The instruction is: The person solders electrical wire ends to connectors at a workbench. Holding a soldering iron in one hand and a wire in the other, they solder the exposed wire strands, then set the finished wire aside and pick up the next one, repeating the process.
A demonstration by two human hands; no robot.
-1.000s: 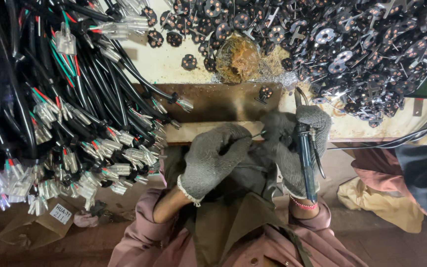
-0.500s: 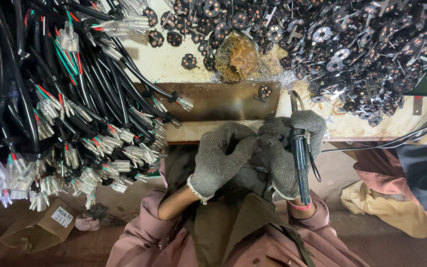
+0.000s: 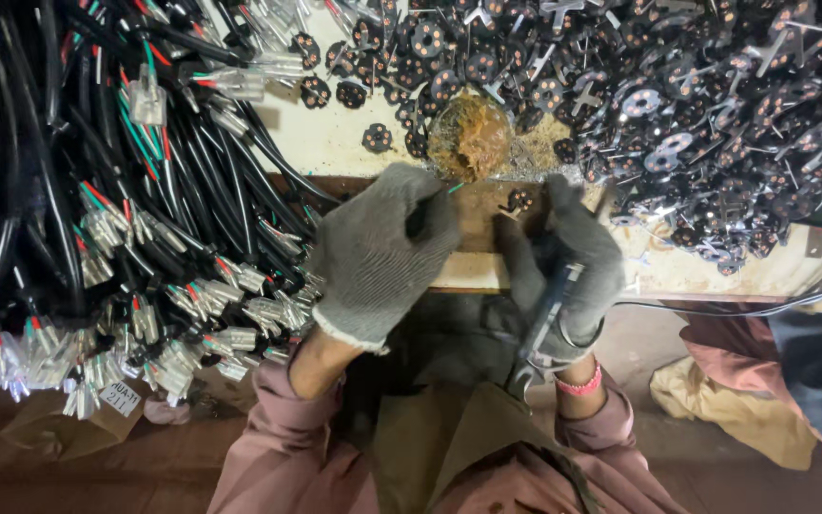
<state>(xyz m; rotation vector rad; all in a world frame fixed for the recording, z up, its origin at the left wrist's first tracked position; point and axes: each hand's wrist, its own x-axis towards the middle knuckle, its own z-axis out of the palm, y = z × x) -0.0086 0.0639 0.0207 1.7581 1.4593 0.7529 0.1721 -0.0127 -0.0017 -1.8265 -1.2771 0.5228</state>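
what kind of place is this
Probably a small electrical assembly or soldering workshop: bundles of black wire harnesses with terminal ends, a heap of small round perforated metal parts, and gloved hands at a worn workbench.

Single head-worn camera, looks steeply down from above person's own chest and forearms. Faces forward onto workbench edge (image 3: 468, 276). Close range: both gloved hands fill centre. Cable bundles (image 3: 116, 209) occupy frame left, pile of small metal discs (image 3: 696, 105) frame right. No second view.
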